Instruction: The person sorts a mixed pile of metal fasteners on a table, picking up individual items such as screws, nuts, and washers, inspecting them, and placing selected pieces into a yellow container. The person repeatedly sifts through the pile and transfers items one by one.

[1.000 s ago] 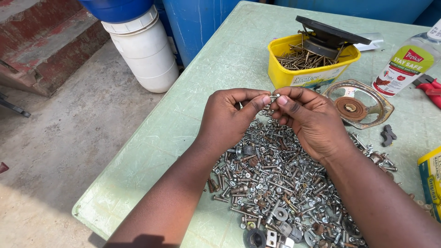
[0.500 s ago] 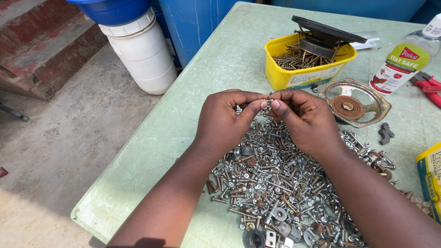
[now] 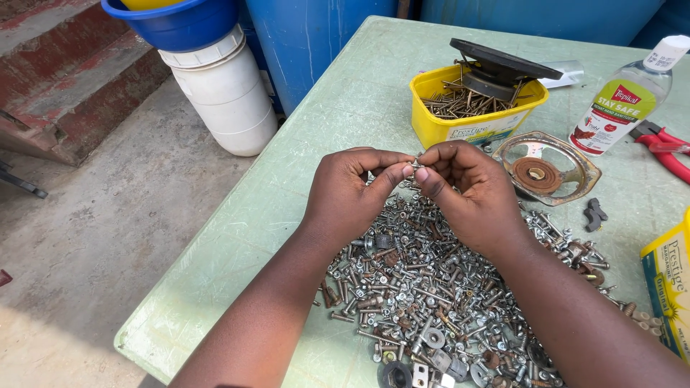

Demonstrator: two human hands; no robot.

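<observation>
A: What differs from half a second ago?

B: Very little. Your left hand (image 3: 352,190) and right hand (image 3: 467,190) stay raised together over the heap of screws, nuts and washers (image 3: 438,302) on the green bench (image 3: 338,100). Both grips stay pressed together, thumb against forefinger, pinching one small metal fastener (image 3: 415,165) between the two hands; it is too small to say what kind. The yellow tub sits a little lower and nearer in view than before.

A: What lies around you, and what blocks the view?

B: Your hands and forearms cover the middle and right of the heap. Just beyond your right hand lies a rusty round metal speaker frame (image 3: 548,169). A small dark metal piece (image 3: 594,213) lies to its right, and red-handled pliers (image 3: 665,147) reach in from the right edge. Off the bench to the left, a white bucket (image 3: 226,100) stands on the concrete floor with a blue bowl (image 3: 180,21) on top.

A: Any packages?

B: A yellow rectangular tub (image 3: 471,118) holds thin nails, with a dark flat part resting across it. Right of it stands a clear bottle (image 3: 627,97) with a green, yellow and red label and white cap. A yellow carton (image 3: 668,276) sits at the right edge.
</observation>
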